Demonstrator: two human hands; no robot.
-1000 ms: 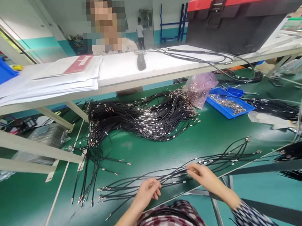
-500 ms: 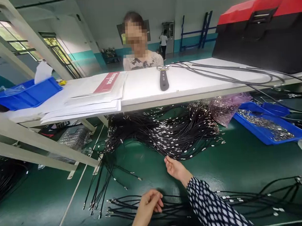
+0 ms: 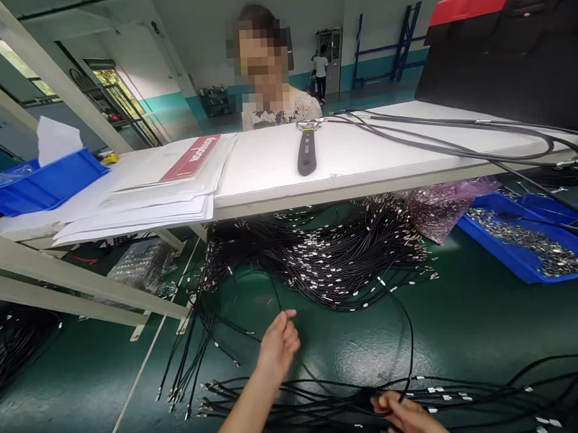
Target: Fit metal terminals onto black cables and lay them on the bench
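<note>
Left hand (image 3: 280,344) in a loose curl and right hand (image 3: 403,413) in a pinch both grip slim black cable (image 3: 412,339), though whether it is one length cannot be told. Beyond them lies the dense, wavy heap of cables (image 3: 319,260), its long axis running left to right, nearer the left hand, while the right hand hangs over a looser row of cables (image 3: 326,403) along the near side. Smooth, round and pliant-looking, they carry pale rectangular tags (image 3: 435,390) and metallic end fittings (image 3: 187,414) against the glossy green tabletop (image 3: 475,323).

Place: workshop | piled black cables (image 3: 329,266) | blue tray (image 3: 498,248) of metal parts (image 3: 542,247) | wrench (image 3: 307,153) | red-and-black toolbox (image 3: 503,73)
</note>
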